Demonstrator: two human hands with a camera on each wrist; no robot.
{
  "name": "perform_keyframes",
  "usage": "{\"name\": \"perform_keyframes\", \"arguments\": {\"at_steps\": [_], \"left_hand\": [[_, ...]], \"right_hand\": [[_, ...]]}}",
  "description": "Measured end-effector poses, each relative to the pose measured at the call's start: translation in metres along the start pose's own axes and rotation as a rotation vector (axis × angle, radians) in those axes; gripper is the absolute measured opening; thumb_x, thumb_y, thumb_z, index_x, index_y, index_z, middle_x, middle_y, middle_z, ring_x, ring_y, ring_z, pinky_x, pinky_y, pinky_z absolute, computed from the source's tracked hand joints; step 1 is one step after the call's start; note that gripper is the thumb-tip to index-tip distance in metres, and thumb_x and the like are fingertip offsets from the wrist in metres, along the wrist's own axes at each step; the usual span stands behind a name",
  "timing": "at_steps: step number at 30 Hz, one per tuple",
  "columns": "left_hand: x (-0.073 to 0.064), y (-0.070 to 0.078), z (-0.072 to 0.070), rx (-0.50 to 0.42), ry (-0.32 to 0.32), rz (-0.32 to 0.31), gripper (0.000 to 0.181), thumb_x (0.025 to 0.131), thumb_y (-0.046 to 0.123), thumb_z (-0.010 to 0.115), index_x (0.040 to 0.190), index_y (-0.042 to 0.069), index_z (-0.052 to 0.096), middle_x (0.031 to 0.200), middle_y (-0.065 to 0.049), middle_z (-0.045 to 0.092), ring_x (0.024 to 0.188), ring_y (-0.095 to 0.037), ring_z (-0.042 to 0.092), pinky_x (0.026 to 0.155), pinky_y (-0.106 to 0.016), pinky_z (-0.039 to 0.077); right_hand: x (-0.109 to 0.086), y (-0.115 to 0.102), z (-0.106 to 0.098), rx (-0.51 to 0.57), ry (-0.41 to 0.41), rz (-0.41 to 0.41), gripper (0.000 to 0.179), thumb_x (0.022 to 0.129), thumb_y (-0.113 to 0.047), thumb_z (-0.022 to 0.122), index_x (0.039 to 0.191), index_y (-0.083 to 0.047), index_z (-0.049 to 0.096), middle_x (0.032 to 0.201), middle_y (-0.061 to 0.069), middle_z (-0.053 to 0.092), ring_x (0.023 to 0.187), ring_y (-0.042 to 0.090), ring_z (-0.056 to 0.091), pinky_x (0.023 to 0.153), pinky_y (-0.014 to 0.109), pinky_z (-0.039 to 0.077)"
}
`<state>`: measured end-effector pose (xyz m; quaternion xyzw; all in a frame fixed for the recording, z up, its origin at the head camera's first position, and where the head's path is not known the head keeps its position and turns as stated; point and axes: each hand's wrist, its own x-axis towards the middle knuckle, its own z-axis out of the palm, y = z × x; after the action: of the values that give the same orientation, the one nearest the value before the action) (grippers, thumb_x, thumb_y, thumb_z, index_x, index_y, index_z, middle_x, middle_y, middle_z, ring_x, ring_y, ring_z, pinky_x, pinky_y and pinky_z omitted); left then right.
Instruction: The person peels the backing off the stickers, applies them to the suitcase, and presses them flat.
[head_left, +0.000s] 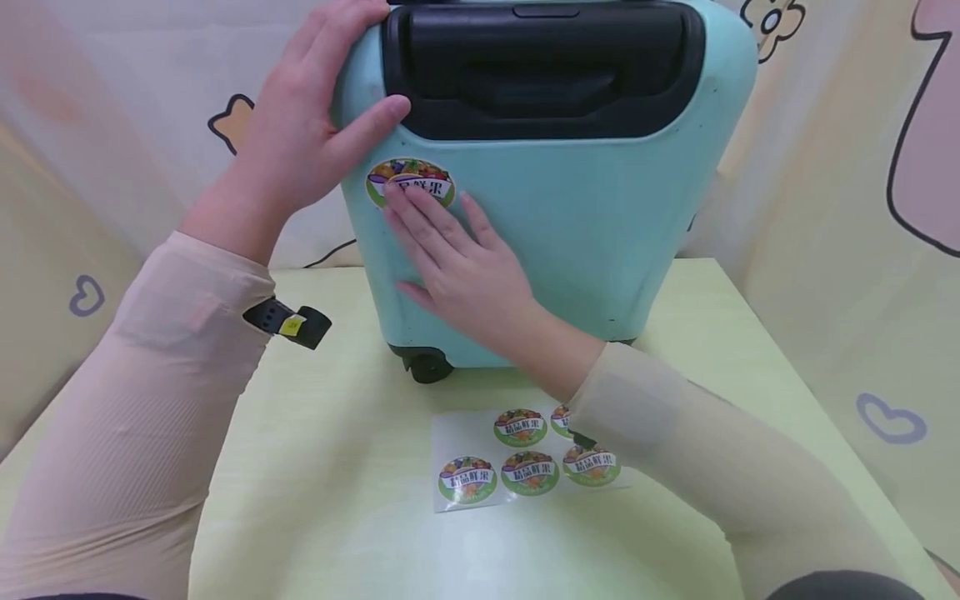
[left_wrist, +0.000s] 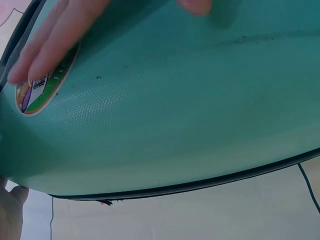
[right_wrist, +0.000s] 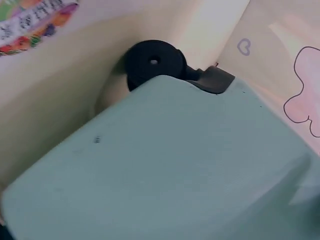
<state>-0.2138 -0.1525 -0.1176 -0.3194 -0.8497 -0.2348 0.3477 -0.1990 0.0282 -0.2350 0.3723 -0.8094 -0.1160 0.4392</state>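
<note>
A light-blue suitcase (head_left: 555,225) with a black front panel (head_left: 547,75) stands upright on the table. My left hand (head_left: 311,108) holds its upper left corner, thumb on the front and fingers along the side and top edge. On the shell, below that thumb, sits an oval fruit sticker (head_left: 411,172) with Chinese lettering. The straight fingers of my right hand (head_left: 472,267) press over the sticker's lower part, covering some of it. In the left wrist view those fingertips lie across the sticker (left_wrist: 37,102).
On the pale green table (head_left: 315,467), a sheet of several matching stickers (head_left: 472,433) lies in front of the suitcase, partly under my right forearm. A black wheel (head_left: 429,367) shows at the suitcase's base. Patterned cloth (head_left: 840,333) hangs around the table.
</note>
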Motion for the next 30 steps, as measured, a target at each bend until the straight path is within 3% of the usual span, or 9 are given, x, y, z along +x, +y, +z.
{"name": "perform_keyframes", "arguments": {"at_steps": [6,19,30], "left_hand": [[0.002,0.002,0.002,-0.023,0.009,0.013,0.056,0.089,0.029,0.060,0.139,0.013,0.040,0.138,-0.004,0.041,0.121,-0.008,0.037,0.097,-0.024,0.036],[0.002,0.001,0.002,-0.025,0.012,0.017,0.057,0.089,0.030,0.061,0.139,0.013,0.040,0.140,-0.003,0.039,0.123,-0.007,0.036,0.097,-0.023,0.036],[0.000,0.001,0.001,-0.049,0.021,0.008,0.056,0.089,0.026,0.062,0.139,0.012,0.040,0.139,-0.002,0.041,0.122,-0.007,0.036,0.097,-0.022,0.036]], "right_hand": [[0.008,-0.002,-0.001,-0.045,-0.068,0.003,0.063,0.099,-0.047,0.031,0.149,-0.009,0.022,0.154,0.004,0.019,0.141,0.020,0.012,0.112,0.045,0.002],[0.000,0.003,-0.002,-0.040,-0.072,0.034,0.065,0.098,-0.049,0.030,0.149,-0.008,0.020,0.154,0.005,0.018,0.141,0.021,0.011,0.112,0.046,0.001],[-0.004,0.010,0.000,-0.015,0.050,0.073,0.064,0.098,-0.047,0.033,0.147,-0.007,0.027,0.151,0.005,0.026,0.139,0.020,0.019,0.111,0.048,0.009]]}}
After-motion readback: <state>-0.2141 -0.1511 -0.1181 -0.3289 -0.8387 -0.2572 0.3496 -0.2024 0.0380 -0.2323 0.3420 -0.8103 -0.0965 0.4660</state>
